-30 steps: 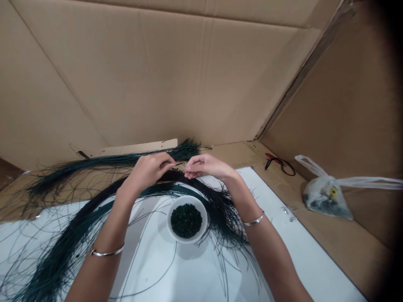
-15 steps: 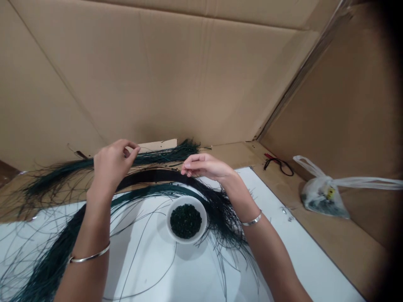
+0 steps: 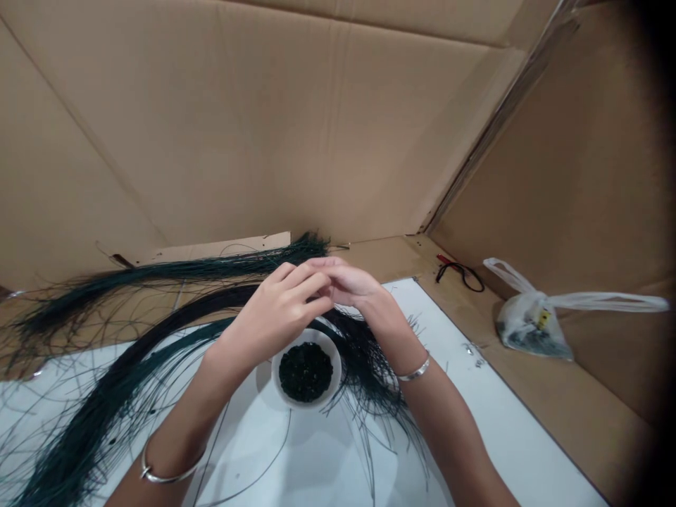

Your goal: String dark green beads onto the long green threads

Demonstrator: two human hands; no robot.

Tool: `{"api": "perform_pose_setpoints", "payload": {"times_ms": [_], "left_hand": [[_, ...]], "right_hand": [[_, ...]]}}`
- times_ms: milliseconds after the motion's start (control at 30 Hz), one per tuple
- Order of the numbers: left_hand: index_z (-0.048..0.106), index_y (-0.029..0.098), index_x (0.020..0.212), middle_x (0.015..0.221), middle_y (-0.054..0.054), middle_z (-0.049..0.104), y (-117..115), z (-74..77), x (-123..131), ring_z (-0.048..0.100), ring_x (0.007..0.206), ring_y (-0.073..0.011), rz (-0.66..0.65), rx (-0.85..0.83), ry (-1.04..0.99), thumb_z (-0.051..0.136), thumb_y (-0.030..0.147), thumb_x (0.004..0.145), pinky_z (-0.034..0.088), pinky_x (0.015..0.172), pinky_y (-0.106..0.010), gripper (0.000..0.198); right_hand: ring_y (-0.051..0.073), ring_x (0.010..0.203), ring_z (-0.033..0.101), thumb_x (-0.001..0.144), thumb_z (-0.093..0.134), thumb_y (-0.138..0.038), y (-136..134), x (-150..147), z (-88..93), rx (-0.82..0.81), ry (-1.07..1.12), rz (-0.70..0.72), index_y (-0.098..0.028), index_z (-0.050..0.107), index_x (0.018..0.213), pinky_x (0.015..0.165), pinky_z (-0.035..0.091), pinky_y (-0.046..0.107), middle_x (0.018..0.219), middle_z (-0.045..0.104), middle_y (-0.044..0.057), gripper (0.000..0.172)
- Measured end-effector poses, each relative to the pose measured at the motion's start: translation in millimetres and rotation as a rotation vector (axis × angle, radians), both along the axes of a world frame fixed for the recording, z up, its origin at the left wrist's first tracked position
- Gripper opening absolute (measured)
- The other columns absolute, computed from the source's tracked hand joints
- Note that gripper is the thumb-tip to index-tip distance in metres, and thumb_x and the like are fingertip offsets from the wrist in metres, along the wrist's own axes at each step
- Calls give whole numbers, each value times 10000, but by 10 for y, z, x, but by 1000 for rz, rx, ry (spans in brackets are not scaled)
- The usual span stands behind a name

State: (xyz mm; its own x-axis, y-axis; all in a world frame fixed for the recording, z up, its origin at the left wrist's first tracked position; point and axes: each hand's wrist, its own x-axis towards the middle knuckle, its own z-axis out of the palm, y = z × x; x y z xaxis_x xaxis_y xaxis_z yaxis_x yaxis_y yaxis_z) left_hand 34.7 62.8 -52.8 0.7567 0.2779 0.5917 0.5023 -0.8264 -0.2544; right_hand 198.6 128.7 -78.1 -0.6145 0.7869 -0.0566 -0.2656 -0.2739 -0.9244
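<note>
My left hand [image 3: 277, 306] and my right hand [image 3: 351, 283] meet fingertip to fingertip just beyond a white bowl [image 3: 336, 345]. Both have their fingers closed in a pinch; whatever is between them is hidden or too fine to see. Small dark green pieces [image 3: 306, 373], possibly beads, fill the bowl. Beneath and around my hands runs a long curved bundle of thin dark strands [image 3: 174, 320], black along its far side and dark green [image 3: 68, 451] nearer me. Its frayed right end [image 3: 377, 370] spreads out beside the bowl.
Another dark green strand bundle [image 3: 211, 267] lies along the back on cardboard. Cardboard walls [image 3: 274, 127] enclose the white board [image 3: 317, 465]. On the right lie a knotted plastic bag [image 3: 536, 327] with dark contents and a black looped cord [image 3: 467, 274] with a red part.
My left hand has moved right and its fingers now meet those of my right hand, which has hardly moved. The whole view has shifted slightly.
</note>
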Motion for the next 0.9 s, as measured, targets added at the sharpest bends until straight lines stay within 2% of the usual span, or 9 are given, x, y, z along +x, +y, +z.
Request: {"api": "perform_pose_setpoints", "payload": {"times_ms": [167,267,333,400,467,533,667,767,900], "left_hand": [[709,147,930,989,-82,774,-4,81,-126,661,960,-243,-71,9,-60,584,103,996,420,773,-370,148],[706,196,1014,926,-30,782,-64,154,-189,688,874,-193,-54,-131,-279,629,160,994,443,776,-341,88],[672,218,1033,854,-5,776,-84,185,-216,706,792,-156,6,-400,-589,618,204,1008,482,749,-300,61],[618,212,1006,788,-4,776,-65,191,-224,724,713,-143,34,-811,-952,622,253,1006,518,685,-261,41],[581,201,951,798,-32,796,-7,174,-211,757,716,-168,8,-1161,-1192,685,308,956,548,652,-254,150],[576,186,910,924,-89,817,68,143,-185,789,840,-209,-13,-1282,-1281,729,336,907,592,720,-285,215],[588,179,883,1078,-113,802,190,98,-198,769,1029,-208,-54,-1265,-1431,722,328,883,600,884,-315,201],[600,188,866,949,-45,797,249,111,-354,760,890,-137,-53,-1121,-1555,748,308,863,582,847,-258,190],[591,212,833,749,29,720,299,183,-699,664,675,-86,-47,-938,-1623,797,299,837,536,711,-232,224]], "right_hand": [[130,641,620,742,825,-243,-38,-2,52,-9,21,-23,-226,723,713,591,547,245,734,706,10,107],[131,662,653,745,842,-274,-33,57,94,11,28,-46,-199,742,767,608,567,250,780,732,25,127],[107,641,650,761,843,-309,-19,106,120,40,44,-98,-192,735,816,600,562,231,813,742,17,168],[71,597,625,772,841,-343,-14,142,145,82,66,-160,-197,721,871,574,537,194,809,738,-13,213],[50,543,596,774,842,-386,-36,151,175,130,75,-192,-203,706,906,538,506,174,773,727,-39,263],[54,490,583,759,853,-420,-87,131,210,167,66,-169,-197,694,908,496,483,183,731,724,-40,312],[86,489,613,835,777,-415,-209,66,280,309,-239,-64,-184,670,887,490,473,216,736,748,6,259],[95,554,632,929,639,-338,-200,97,278,471,-672,-60,-188,667,875,560,497,237,786,757,22,162],[112,580,625,904,638,-155,-9,362,161,489,-971,-89,-178,683,746,632,496,258,675,710,-5,165]]}}
